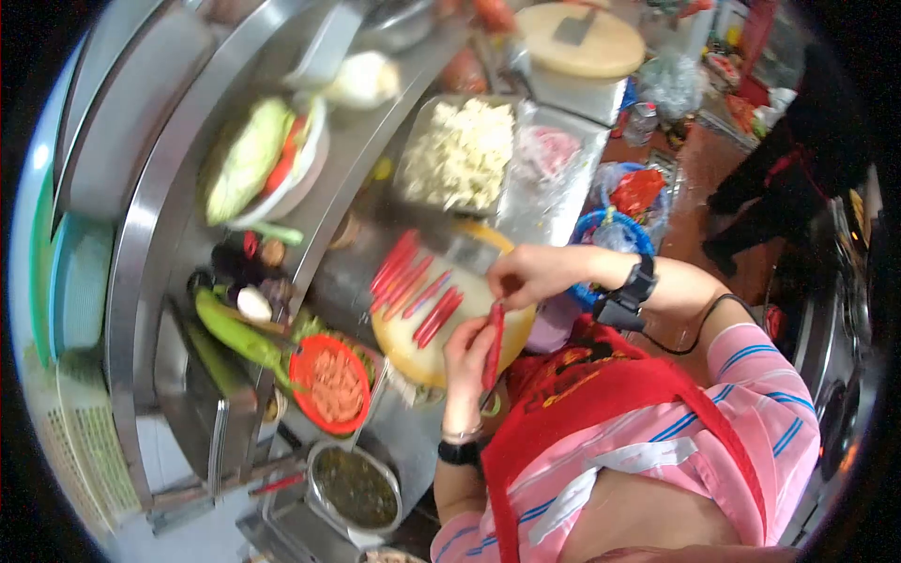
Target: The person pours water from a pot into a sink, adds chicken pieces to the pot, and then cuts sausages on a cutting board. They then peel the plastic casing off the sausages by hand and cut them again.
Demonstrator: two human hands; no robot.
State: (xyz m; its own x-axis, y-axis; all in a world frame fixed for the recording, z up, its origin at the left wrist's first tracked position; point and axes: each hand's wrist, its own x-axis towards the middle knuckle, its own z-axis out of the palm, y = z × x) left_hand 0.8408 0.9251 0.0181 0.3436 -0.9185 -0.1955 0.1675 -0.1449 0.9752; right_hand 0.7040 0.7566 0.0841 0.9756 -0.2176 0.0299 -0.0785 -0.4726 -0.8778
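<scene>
My left hand is closed round a long red stick-shaped item near the right edge of the round cutting board. At the top end of that same item, my right hand pinches with its fingertips. Several more red sticks lie side by side on the board, to the left of my hands. A cleaver rests flat on the board's upper part, its blade slightly blurred.
A tray of pale chopped food stands beyond the board. An orange basket of pinkish pieces is at the lower left, above a metal pot of dark liquid. A person in dark clothes stands at the right.
</scene>
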